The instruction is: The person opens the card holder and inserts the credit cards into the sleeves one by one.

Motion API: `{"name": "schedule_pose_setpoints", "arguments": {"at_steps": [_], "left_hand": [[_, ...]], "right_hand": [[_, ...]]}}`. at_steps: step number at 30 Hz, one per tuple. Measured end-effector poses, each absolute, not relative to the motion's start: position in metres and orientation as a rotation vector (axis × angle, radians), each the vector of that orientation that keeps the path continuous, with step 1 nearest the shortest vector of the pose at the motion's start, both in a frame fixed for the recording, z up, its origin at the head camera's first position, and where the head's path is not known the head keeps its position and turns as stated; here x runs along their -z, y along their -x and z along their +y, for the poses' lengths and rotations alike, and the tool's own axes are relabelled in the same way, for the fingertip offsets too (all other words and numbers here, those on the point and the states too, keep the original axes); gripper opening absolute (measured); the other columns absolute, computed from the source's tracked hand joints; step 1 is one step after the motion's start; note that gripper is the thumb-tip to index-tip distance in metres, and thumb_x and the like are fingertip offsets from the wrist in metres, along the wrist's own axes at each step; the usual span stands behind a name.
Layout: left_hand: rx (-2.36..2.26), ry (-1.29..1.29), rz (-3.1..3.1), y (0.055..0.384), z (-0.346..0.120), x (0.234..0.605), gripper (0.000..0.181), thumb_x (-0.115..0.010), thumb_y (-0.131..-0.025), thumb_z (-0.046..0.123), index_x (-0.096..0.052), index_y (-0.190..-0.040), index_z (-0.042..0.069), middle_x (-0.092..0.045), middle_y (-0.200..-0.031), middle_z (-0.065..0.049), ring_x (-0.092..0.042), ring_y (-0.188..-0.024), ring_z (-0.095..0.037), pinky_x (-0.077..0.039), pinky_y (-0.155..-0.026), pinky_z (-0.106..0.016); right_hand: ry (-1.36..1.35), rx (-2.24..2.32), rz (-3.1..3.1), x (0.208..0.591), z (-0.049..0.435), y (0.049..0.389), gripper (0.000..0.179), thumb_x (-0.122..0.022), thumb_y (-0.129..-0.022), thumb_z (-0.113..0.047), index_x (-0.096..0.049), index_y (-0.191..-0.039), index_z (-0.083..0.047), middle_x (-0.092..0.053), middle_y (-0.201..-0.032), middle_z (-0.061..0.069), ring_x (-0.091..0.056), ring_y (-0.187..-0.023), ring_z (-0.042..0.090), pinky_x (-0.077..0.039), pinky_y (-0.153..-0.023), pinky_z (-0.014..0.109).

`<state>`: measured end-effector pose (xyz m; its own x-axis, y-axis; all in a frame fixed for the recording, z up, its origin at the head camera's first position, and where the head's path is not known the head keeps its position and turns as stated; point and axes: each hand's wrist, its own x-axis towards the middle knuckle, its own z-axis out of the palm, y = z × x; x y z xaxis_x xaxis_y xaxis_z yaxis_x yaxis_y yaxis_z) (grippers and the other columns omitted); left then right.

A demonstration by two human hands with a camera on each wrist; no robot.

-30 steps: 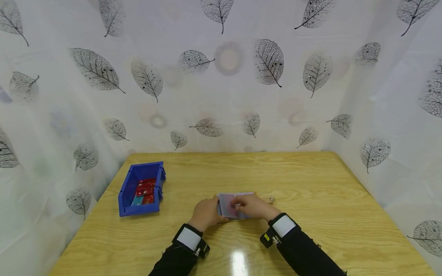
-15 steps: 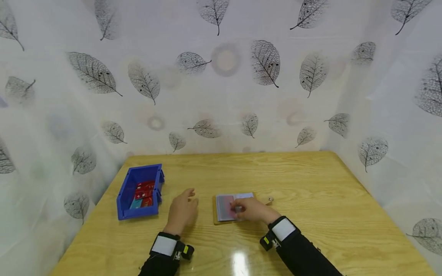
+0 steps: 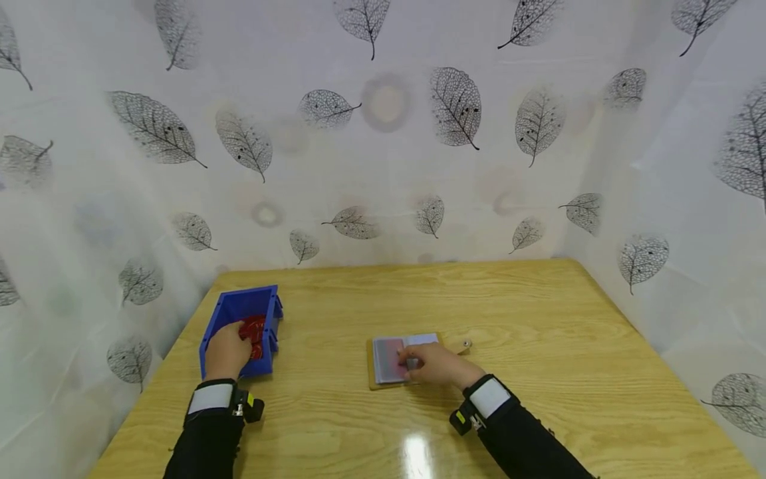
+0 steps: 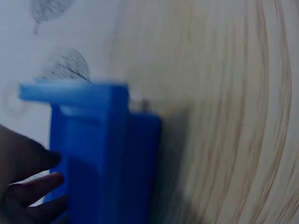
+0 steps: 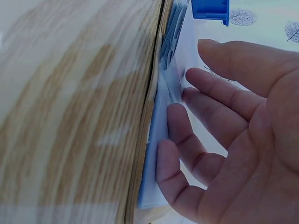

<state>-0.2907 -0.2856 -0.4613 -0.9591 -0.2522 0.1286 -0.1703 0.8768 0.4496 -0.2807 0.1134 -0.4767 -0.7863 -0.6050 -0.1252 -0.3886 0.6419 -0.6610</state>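
My left hand (image 3: 227,351) reaches down into the blue bin (image 3: 241,301) at the left of the table, over its red cards (image 3: 256,327). In the left wrist view its thumb and fingers (image 4: 44,184) stand apart beside the bin's wall; what lies under the fingertips is hidden. Near the middle, a tan card holder (image 3: 372,372) lies open with clear plastic sleeves (image 3: 383,362). My right hand (image 3: 433,364) rests on the sleeves, fingers loosely bent. In the right wrist view its fingertips touch the sleeves (image 5: 175,42), with no card between thumb and fingers.
A strap with a metal snap (image 3: 467,344) sticks out from the holder's right side. The wooden table (image 3: 526,313) is bounded behind and at the sides by a white curtain (image 3: 395,166) with a leaf print.
My left hand has let go of the card holder, swung left across the table and entered the blue bin. My right hand has stayed on the sleeves.
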Motion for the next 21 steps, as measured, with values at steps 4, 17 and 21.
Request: {"name": "schedule_pose_setpoints", "arguments": {"at_steps": [4, 17, 21], "left_hand": [[0.580, -0.237, -3.024, 0.302, -0.297, 0.470, 0.035, -0.059, -0.086, 0.003, -0.059, -0.117, -0.012, -0.060, -0.112, -0.035, -0.058, -0.100, -0.051, -0.046, -0.084, -0.060], [0.464, -0.201, -3.073, 0.313, -0.297, 0.477, 0.026, -0.064, -0.086, 0.008, -0.063, -0.103, -0.013, -0.060, -0.094, -0.033, -0.061, -0.089, -0.047, -0.049, -0.077, -0.059], [0.403, -0.184, -3.057, 0.312, -0.296, 0.477, 0.027, -0.068, -0.086, 0.011, -0.065, -0.095, -0.014, -0.058, -0.088, -0.031, -0.061, -0.084, -0.046, -0.050, -0.073, -0.059]], "right_hand": [[0.809, 0.885, 2.540, 0.479, 0.115, 0.282, 0.025, -0.071, -0.089, -0.016, -0.068, -0.113, -0.012, -0.066, -0.108, 0.003, -0.059, -0.092, 0.017, -0.049, -0.077, 0.033], [0.765, 0.921, 2.506, 0.481, 0.114, 0.282, 0.025, -0.070, -0.090, -0.016, -0.067, -0.114, -0.015, -0.066, -0.111, 0.002, -0.059, -0.094, 0.016, -0.049, -0.078, 0.034], [0.754, 0.918, 2.509, 0.480, 0.115, 0.282, 0.024, -0.070, -0.090, -0.017, -0.067, -0.114, -0.016, -0.065, -0.109, 0.001, -0.057, -0.090, 0.013, -0.048, -0.076, 0.033]]}}
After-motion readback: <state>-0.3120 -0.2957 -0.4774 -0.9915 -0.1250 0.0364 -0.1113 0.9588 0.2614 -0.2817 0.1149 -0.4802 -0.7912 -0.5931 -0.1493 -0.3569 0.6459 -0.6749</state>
